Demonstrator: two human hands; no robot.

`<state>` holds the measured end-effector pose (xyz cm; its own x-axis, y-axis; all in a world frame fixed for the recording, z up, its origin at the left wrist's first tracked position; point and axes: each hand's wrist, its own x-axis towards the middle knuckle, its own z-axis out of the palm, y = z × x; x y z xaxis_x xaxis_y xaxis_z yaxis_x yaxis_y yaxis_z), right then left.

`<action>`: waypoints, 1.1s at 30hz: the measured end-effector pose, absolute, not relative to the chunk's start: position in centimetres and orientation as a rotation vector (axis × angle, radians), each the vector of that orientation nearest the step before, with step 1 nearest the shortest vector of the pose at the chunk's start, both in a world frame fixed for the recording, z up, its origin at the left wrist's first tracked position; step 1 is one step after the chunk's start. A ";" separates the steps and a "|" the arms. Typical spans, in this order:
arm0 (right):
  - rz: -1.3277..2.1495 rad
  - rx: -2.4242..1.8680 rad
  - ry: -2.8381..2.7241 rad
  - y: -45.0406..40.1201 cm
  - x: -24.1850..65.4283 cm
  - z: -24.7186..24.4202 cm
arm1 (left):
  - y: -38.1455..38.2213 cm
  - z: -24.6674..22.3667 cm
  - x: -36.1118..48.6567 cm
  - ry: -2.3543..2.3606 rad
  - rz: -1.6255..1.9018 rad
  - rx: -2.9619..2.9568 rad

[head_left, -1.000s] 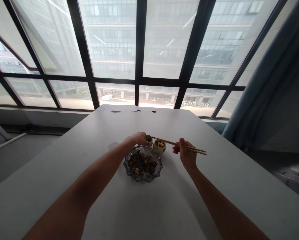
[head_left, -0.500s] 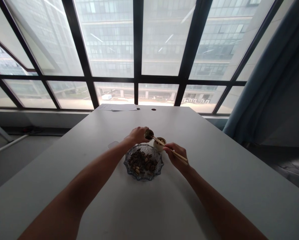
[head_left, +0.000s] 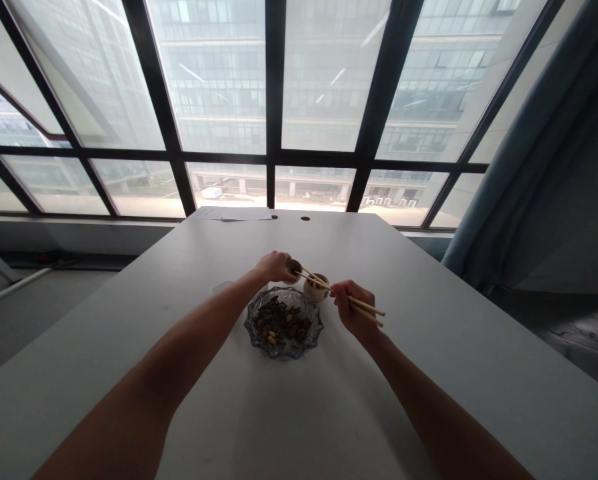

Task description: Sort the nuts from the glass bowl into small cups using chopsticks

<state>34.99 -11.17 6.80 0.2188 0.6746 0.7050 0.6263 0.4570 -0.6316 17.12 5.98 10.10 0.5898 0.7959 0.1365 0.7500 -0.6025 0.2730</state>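
My left hand point(head_left: 275, 266) grips a small dark cup point(head_left: 293, 268), tilted with its opening toward me, just beyond the glass bowl. Chopsticks point(head_left: 369, 309) are held in my right hand point(head_left: 355, 308), their slightly parted tips reaching over to the dark cup's mouth. Beneath the chopsticks stands a small pale cup point(head_left: 315, 293) with brown pieces in it. The scalloped glass bowl point(head_left: 319, 333), nearer to me, holds many dark brown pieces point(head_left: 279, 319) and several paler ones. Whether anything is between the chopstick tips is too small to tell.
All of this stands on a white table point(head_left: 289, 413). Papers point(head_left: 231, 213) lie at its far edge beside two cable holes. A clear flat piece point(head_left: 223, 287) lies left of the bowl, partly behind my left forearm. Windows rise beyond, and a blue curtain point(head_left: 509, 160) hangs at right.
The chopstick tips have spread apart and their rear ends have swung up and to the right. The dark cup and my left hand have shifted slightly left along with the whole view.
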 end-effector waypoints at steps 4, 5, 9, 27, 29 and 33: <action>0.257 -1.136 -1.327 -11.7 34.6 8.0 | 6.8 9.7 17.1 1.325 0.208 2.610; 0.326 -1.134 -1.335 -11.7 34.6 8.2 | 6.9 9.6 17.1 1.335 0.190 2.592; 0.496 -1.162 -1.406 -11.3 34.2 7.7 | 7.1 9.3 17.0 1.365 0.144 2.550; 0.694 -1.163 -1.275 -11.6 33.9 8.9 | 0.2 4.3 -1.2 1.445 1.379 2.297; 0.767 -1.181 -1.305 -11.8 33.5 9.0 | -0.1 2.8 -1.5 1.455 1.369 2.203; 0.832 -1.200 -1.352 -12.0 32.6 8.6 | -0.5 1.2 -0.9 1.384 1.262 2.097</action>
<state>32.63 -11.99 8.60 0.1046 0.9582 0.2661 0.1944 0.2427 -0.9504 -0.87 -0.46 1.21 0.1364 0.8599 0.4918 0.5690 -0.4744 0.6717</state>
